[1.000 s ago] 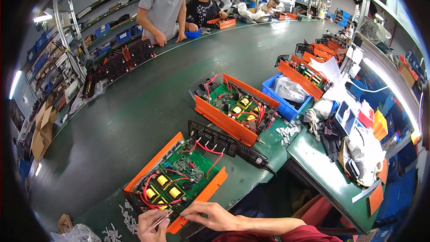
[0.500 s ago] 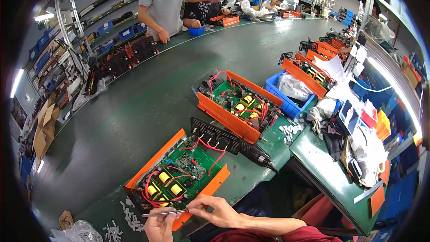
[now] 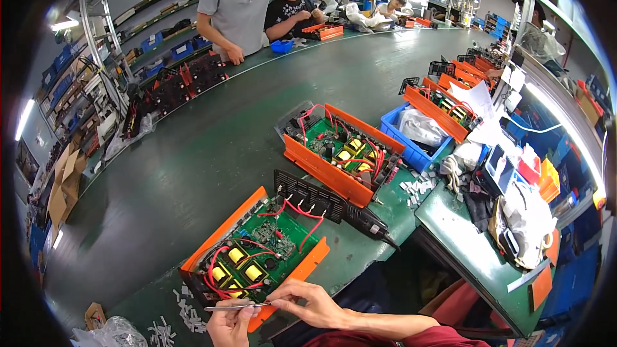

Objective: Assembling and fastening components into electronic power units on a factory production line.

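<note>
Orange tray (image 3: 212, 238) holds green circuit board (image 3: 273, 238); hands grip tweezers (image 3: 236, 307).

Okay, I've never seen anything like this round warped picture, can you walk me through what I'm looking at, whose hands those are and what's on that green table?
The picture comes from a wide fisheye camera worn on a person's head, looking down, so straight edges bend. At the bottom are that person's own hands: the left hand and right hand together hold thin metal tweezers. Just beyond them, on the green work surface, lies an open orange case with a green circuit board, red wires and yellow coils. A second orange case sits farther back, beside a blue bin. A black power screwdriver lies between them. Other workers stand at the far side.
</note>
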{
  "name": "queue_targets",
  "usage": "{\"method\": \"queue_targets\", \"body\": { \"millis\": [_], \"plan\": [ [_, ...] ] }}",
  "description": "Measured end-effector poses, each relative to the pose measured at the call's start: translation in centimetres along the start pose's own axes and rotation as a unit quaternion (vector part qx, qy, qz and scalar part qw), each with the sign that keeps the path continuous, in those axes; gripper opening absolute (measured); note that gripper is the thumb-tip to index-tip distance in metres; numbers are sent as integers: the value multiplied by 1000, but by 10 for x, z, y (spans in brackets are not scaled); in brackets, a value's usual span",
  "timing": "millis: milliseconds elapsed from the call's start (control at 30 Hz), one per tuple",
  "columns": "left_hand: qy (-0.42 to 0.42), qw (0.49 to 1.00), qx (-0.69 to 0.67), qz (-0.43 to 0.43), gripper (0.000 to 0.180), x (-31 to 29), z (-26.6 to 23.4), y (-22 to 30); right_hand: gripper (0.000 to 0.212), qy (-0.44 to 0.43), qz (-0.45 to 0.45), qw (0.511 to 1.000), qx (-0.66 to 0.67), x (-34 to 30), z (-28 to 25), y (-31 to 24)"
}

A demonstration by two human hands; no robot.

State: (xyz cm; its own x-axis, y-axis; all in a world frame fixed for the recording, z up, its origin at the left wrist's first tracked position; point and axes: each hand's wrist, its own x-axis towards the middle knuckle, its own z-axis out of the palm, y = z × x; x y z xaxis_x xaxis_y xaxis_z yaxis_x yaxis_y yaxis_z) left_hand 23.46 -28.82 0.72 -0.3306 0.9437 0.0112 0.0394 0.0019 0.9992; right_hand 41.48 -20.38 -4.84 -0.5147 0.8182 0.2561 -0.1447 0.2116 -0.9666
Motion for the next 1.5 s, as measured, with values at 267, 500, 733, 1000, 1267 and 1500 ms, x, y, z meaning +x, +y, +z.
{"method": "queue_targets", "body": {
  "millis": [267,500,733,1000,1267,1500],
  "plan": [
    [-1,999,35,1,17,1,0,0,19,-6,30,1000,8,2,-2,0],
    [30,940,296,164,13,1,-22,-3,20,281,-154,890,-324,4,-87,7],
    [34,901,346,258,9,3,-17,-8,41,293,-65,779,-550,-8,-146,15],
    [49,911,338,230,17,4,-13,-31,54,216,30,794,-567,-16,-158,7],
    [40,883,400,244,17,5,-10,-26,55,231,185,891,-345,-108,-127,-11],
    [28,840,457,290,17,9,-13,-28,36,150,328,925,-119,-148,-105,15]
  ]
}}
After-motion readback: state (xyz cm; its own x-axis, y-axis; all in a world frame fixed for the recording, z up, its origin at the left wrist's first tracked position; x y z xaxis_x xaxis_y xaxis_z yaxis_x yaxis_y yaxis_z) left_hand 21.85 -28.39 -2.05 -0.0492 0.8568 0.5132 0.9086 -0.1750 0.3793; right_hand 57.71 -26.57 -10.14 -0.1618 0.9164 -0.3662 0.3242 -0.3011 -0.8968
